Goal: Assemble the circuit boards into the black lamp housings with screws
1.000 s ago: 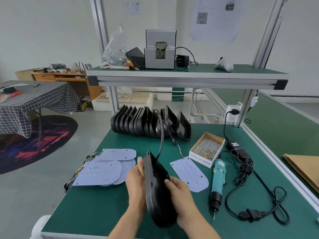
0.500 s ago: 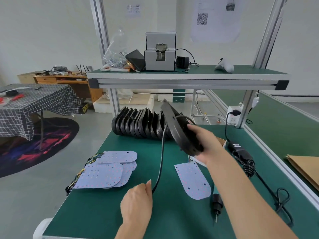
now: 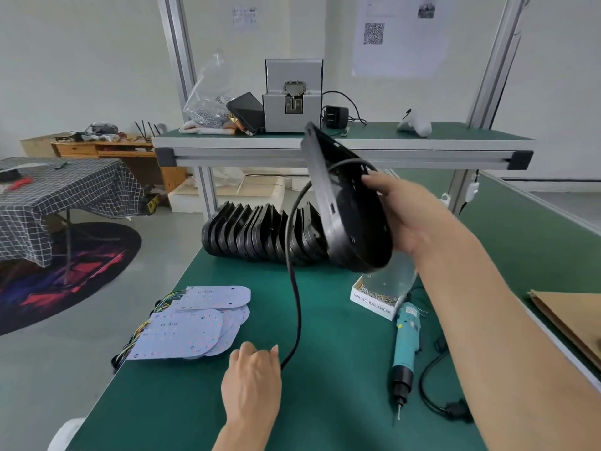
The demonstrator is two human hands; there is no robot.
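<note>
Gripping a black lamp housing (image 3: 351,216) by its rounded edge, the right hand (image 3: 409,216) holds it tilted in the air above the row of housings (image 3: 260,236) and the screw box (image 3: 374,299). The left hand (image 3: 252,382) rests on the green table (image 3: 341,385), fingers curled at the housing's black cable (image 3: 294,288). Circuit boards (image 3: 195,323) lie just left of it, the electric screwdriver (image 3: 405,349) to the right. Compared with half a second ago, the housing is higher and the single board by the box is hidden.
</note>
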